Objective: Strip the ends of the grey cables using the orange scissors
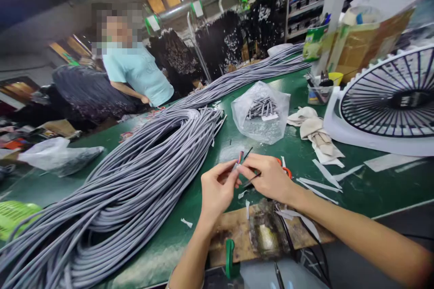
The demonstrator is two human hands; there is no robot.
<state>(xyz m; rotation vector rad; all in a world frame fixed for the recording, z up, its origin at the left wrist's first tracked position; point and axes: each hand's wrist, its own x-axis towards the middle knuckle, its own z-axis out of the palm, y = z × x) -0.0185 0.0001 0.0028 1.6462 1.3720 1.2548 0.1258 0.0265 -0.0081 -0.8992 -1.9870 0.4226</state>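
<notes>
Two hands, one cable end [239, 159]
Left hand [217, 189] and right hand [267, 176] both pinch it near the tabletop's [373, 189] front edge, beside grey cables [135, 180].

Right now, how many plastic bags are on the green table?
2. One clear bag holding small metal parts lies right of the grey cable bundle; the other bag lies left of the bundle. More may be hidden behind the cables.

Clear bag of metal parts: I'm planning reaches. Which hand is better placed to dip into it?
Right, probably. Both pinch the cable end, but the right hand lies directly before the bag; the left hand sits farther left.
</notes>
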